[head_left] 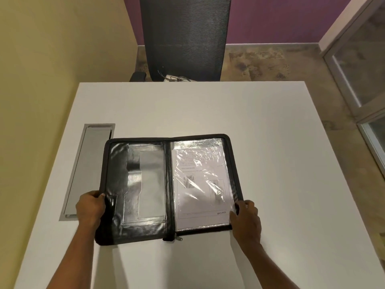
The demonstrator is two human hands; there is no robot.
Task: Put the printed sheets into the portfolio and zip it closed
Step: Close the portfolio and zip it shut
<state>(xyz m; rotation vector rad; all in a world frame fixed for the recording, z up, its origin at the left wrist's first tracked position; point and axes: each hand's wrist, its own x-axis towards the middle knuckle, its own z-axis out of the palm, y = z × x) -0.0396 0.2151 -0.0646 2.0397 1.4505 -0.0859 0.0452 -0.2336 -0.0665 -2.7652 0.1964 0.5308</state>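
A black zip portfolio (116,230) lies open flat on the white table (270,142). Its right half holds printed sheets (200,184) under a shiny clear plastic sleeve. The left half shows clear pockets over black lining. The zip pull (179,238) sits at the near end of the spine. My left hand (90,207) grips the left cover's outer edge, thumb on the inside. My right hand (246,220) holds the near right corner of the right half, fingers at the sleeve's edge.
A grey metal cable hatch (83,172) is set into the table just left of the portfolio. A black mesh chair (185,36) stands beyond the far edge. A glass partition (362,69) is at the right.
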